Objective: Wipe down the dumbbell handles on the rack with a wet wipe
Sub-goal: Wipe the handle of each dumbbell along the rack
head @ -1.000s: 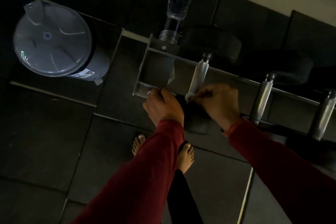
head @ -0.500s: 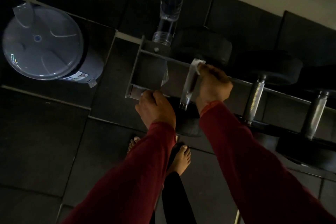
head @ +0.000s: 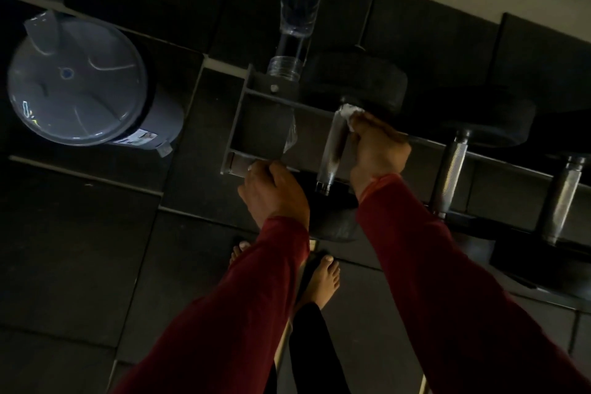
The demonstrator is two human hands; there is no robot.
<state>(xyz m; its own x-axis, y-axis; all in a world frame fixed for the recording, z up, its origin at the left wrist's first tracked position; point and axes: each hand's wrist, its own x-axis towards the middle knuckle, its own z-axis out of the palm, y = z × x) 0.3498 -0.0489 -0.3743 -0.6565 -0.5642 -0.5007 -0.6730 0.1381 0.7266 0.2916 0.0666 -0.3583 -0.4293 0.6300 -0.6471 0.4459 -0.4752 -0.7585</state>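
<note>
The room is dim, and much of the dumbbell rack (head: pixel 256 99) melts into the dark floor mats (head: pixel 80 249); its right stretch runs out of the frame at the right edge. The black heads of the dumbbells are hard to tell from the shadows around them, the near head of the first one half hidden beneath the two wrists.

At centre frame the right hand (head: pixel 379 150) curls round the far end of the first dumbbell handle (head: pixel 332 150), pressing a crumpled white wet wipe (head: pixel 348 113) against it just below the far head. Most of the wipe is buried in the fingers. The left hand (head: pixel 271 189) grips the rack's near rail at its left end, fingers folded over the edge. Both red sleeves (head: pixel 224 313) fill the lower frame and cover the floor beneath.

To the right, two more knurled handles (head: pixel 451 169) lie across the rails, well apart from the hands; the third is cut by the edge. A clear plastic bottle (head: pixel 300 9) stands at top centre just behind the rack's corner, its top cropped. A grey lidded bin (head: pixel 76 83) sits in the upper left, apart from the rack. Bare feet (head: pixel 323 278) show between the sleeves. Open mat lies along the left and lower left.
</note>
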